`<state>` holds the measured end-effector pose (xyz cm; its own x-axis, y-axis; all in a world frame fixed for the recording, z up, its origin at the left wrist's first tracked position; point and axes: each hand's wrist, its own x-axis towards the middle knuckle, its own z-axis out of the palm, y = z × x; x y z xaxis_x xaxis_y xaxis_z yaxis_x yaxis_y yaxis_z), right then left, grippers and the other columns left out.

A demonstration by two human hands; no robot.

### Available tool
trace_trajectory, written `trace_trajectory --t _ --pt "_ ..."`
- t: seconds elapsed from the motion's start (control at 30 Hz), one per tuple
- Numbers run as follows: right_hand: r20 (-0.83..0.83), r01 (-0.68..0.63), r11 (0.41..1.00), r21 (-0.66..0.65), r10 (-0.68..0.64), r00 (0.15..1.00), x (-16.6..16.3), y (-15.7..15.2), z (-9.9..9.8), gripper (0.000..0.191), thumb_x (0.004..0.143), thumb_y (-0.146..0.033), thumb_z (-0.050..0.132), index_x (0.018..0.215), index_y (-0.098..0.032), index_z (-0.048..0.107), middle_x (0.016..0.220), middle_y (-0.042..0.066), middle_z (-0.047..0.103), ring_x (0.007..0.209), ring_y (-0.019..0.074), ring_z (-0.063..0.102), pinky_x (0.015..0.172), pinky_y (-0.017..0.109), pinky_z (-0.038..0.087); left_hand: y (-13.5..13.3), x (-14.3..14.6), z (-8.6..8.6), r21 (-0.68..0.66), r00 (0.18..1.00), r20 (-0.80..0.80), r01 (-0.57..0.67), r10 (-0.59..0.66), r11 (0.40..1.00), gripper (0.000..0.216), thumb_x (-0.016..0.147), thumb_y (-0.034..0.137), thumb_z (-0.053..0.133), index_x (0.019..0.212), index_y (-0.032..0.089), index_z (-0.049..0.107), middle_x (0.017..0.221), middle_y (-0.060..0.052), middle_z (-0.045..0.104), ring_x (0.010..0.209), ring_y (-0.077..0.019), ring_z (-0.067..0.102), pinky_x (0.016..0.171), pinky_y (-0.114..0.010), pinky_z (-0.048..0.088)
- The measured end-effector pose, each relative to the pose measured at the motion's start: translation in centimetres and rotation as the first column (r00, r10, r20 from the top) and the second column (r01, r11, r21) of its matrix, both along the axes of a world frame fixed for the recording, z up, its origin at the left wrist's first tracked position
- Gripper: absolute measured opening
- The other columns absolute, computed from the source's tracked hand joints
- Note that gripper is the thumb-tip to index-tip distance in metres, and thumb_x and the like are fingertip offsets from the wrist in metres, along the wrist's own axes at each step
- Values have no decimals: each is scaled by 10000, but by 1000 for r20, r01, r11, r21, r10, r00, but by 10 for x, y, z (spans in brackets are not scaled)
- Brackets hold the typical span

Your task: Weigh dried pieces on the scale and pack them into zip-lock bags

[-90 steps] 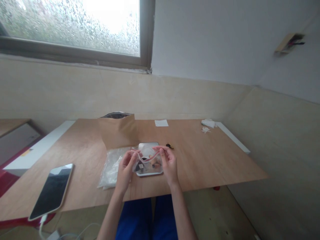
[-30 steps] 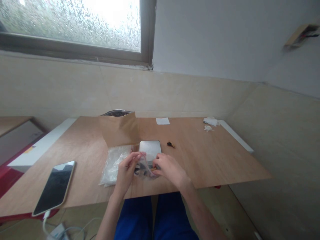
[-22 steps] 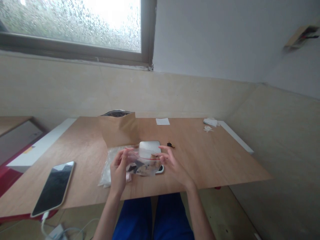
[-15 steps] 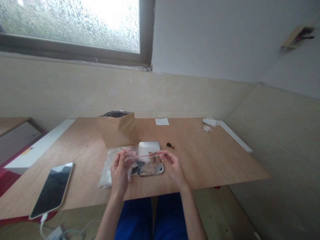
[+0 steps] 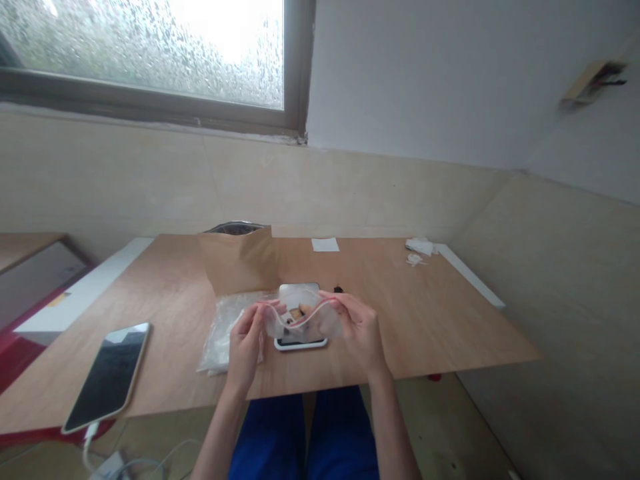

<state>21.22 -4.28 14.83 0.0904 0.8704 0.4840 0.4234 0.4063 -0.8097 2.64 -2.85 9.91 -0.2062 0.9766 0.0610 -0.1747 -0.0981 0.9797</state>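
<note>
Between my two hands is a small clear zip bag (image 5: 303, 327) with a red seal line along its mouth; brownish pieces show in it. My left hand (image 5: 246, 339) pinches one end of the mouth, and my right hand (image 5: 361, 331) pinches the other end. The seal line sags in a curve between them. Below and behind the bag lies a flat scale with a white rim (image 5: 301, 345), partly covered by it. A stack of clear plastic bags (image 5: 219, 343) lies beside my left hand. A small dark piece (image 5: 339, 290) shows just beyond my right fingers.
An upright brown paper pouch (image 5: 240, 261), its top gaping, stands behind the plastic bags. A phone (image 5: 109, 377) with a charging cable lies at the left front edge. A white paper square (image 5: 325, 245) is at the back, with crumpled white scraps (image 5: 420, 247) at the back right.
The hands have drawn the zip bag's mouth from a nearly straight line into a sagging curve. My right hand has shifted slightly right and up, now partly covering the small dark piece.
</note>
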Motion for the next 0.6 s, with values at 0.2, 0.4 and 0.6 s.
trace_trajectory --t 0.2,0.4,0.6 --pt "-53 92 995 -27 -93 994 5 -1 1 293 893 -376 445 895 -201 680 908 48 705 846 194 640 737 267 477 1 2 1 25 990 131 -62 58 998 337 741 468 603 839 154 678 837 -55 696 830 -188 626 764 -279 475" --pt "-158 140 987 -85 -152 976 -2 -1 -13 294 874 -427 458 816 -189 620 787 37 682 718 172 617 658 249 469 1 5 16 78 983 59 -181 176 980 276 740 426 615 802 162 667 757 -32 682 739 -162 614 708 -254 476" --pt "-306 168 982 -81 -185 934 -10 -1 -18 294 877 -425 457 779 -183 593 778 38 682 570 125 574 605 237 467 -2 8 29 128 972 -49 -224 232 966 246 743 421 609 740 176 627 618 0 633 588 -137 584 586 -227 462"
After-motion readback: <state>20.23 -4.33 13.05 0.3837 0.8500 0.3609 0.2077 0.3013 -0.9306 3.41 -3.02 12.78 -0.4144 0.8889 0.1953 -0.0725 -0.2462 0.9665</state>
